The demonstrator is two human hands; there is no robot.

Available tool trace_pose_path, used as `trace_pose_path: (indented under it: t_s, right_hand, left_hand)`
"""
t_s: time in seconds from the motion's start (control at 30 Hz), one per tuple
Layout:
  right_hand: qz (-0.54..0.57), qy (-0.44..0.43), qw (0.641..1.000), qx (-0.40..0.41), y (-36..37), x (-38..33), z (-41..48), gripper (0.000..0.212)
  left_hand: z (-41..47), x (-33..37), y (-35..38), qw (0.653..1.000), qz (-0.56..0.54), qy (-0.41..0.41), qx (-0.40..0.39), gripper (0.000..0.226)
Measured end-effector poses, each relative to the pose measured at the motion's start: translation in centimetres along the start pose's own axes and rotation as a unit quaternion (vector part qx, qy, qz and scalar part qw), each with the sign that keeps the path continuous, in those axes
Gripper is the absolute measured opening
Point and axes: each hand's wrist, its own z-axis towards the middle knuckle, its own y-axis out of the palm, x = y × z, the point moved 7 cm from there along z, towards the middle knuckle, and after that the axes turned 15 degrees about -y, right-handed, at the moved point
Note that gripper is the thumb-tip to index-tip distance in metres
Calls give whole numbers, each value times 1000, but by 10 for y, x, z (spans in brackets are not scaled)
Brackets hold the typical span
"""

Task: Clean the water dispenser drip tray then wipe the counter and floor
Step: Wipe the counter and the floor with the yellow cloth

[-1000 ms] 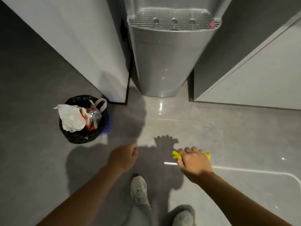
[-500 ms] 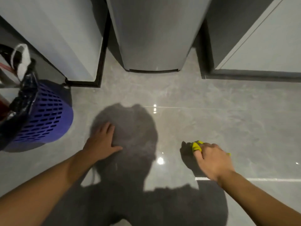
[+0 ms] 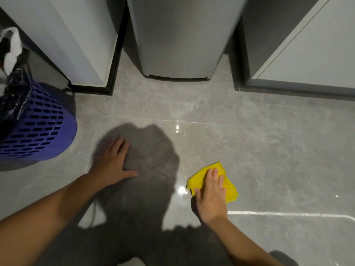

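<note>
A yellow cloth (image 3: 229, 186) lies flat on the glossy grey tiled floor (image 3: 259, 143). My right hand (image 3: 212, 196) presses on it with straight fingers. My left hand (image 3: 111, 164) rests flat on the floor to the left, fingers spread, inside my own shadow. The grey base of the water dispenser (image 3: 178, 41) stands at the top centre; its drip tray is out of view. A small wet glint shows on the tile just left of the cloth.
A purple slotted waste basket (image 3: 40, 129) with a black liner and white rubbish stands at the left. Pale cabinets (image 3: 63, 35) flank the dispenser, another cabinet (image 3: 315, 50) on the right. Open floor stretches to the right of the cloth.
The view has dropped close to the floor. My right hand went from gripping the bunched cloth to pressing it spread flat on the tile. My left hand came down flat on the floor.
</note>
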Motion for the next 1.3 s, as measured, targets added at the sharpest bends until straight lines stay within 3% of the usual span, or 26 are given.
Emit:
trace_pose_path:
  t_s: [0.07,0.17,0.3,0.4,0.47,0.63,0.7,0.77,0.9,1.1,1.23,1.3]
  right_hand:
    - [33,58,998,22,-14,8,20,93]
    - [25,55,998,10,-35,18,61,102]
    - [-63,-38,995,-63,-67,22,122,110]
    - [-148,-126,971,-141,-87,9,165,119]
    - [-225,-206,931,-200,-91,-12,186,123]
    - [-402,-396,766,-308,-75,-57,186,128]
    - [-418,-419,739,-322,-69,-55,168,127]
    - [-402,-413,753,-317,-64,-43,143,123]
    - [-320,-335,840,-282,-43,-10,80,117]
    - [-154,-78,969,-178,20,-11,-8,116]
    - [-42,97,990,-90,49,-51,-1,122]
    - [18,152,986,-60,48,-72,27,123]
  left_hand:
    - [0,-1,0,1000,-2,1,5,133]
    - [1,0,2,1000,-4,5,5,133]
    - [2,1,2,1000,-5,2,8,132]
    - [4,2,3,1000,-9,2,5,132]
    - [5,3,3,1000,-10,3,3,132]
    - [3,2,2,1000,-25,3,10,132]
    - [2,1,1,999,-31,3,13,132]
    - [2,0,0,999,-34,5,16,133]
    - [0,-1,-1,999,-34,4,15,134]
    - [-6,-1,-9,1000,-21,4,21,134]
    - [-8,-12,-12,1000,-20,5,8,145]
    - [-10,-26,-14,998,-19,-48,19,151]
